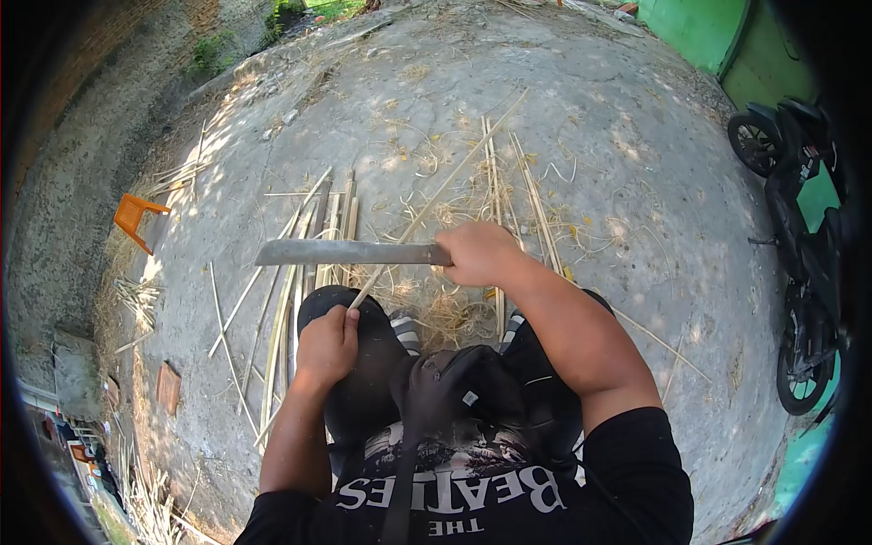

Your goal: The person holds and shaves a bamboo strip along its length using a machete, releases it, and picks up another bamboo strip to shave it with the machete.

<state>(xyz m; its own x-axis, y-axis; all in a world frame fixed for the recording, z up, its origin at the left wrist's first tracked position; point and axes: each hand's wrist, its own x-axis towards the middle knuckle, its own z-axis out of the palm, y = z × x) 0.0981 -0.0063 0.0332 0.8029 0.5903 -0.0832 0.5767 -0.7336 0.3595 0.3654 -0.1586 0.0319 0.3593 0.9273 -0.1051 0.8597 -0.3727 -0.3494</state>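
Observation:
My right hand [477,253] is closed round the handle of a machete [345,252], whose broad blade points left, roughly level, above my knees. A long thin bamboo strip [445,187] slants from lower left to upper right and crosses the blade near the handle. Its lower end is in my left hand [328,344], which is closed beside my left knee. The strip's far end reaches out over the ground. Whether the blade touches the strip cannot be made out.
Bamboo strips [277,336] lie at the left, more [538,200] ahead, with curled shavings [445,313] between my feet. An orange plastic stool [138,218] and a brick [168,388] are at far left. A motorcycle [799,227] stands at far right by a green wall [695,32].

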